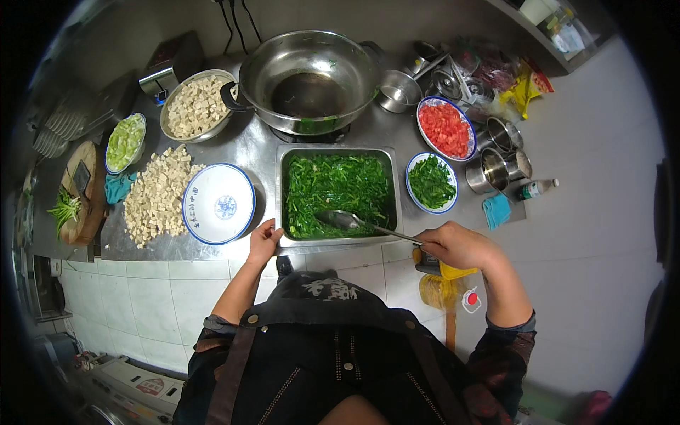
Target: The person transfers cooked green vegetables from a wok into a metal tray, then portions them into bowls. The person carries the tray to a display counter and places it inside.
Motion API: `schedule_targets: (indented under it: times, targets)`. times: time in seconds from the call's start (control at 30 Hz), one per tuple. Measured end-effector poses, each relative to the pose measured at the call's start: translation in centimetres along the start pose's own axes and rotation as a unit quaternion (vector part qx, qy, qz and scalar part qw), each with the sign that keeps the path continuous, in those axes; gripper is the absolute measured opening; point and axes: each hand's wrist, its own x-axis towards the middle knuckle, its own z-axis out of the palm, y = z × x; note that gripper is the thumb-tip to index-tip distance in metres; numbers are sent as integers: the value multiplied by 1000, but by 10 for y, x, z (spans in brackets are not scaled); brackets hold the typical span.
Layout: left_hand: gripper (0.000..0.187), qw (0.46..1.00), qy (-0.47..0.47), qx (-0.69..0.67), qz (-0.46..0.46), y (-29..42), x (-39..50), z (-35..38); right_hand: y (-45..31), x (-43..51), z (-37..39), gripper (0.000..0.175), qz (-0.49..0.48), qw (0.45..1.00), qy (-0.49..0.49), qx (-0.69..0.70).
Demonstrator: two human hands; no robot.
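Cooked leafy greens [334,183] fill a rectangular steel pan [396,159] at the front of the steel counter. My left hand [264,241] grips the pan's near left corner, thumb over the rim. In my right hand [454,247] is the handle of a long metal spoon [345,219], its bowl resting on the greens at the near side. A white bowl with a blue rim [219,204] stands left of the pan. On the right, a smaller blue-rimmed bowl [409,186] holds more chopped greens [431,181].
Behind the pan sits a large steel wok [311,125]. Diced tofu [156,196] lies heaped on the counter, with more in a metal bowl [199,139]. At right are a bowl of diced tomato [446,130], steel pots [481,178], a bottle [536,188] and a blue cloth [496,211].
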Motion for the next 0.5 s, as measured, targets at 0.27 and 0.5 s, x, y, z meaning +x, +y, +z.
schedule_targets:
  times: [0.27, 0.5]
  targets:
    - [28, 1000, -10, -26, 3, -1, -1, -1, 13, 12, -4, 18, 38, 998, -20, -38]
    - [29, 1000, -10, -24, -11, 6, -2, 0, 12, 8, 4, 19, 25, 999, -29, 21]
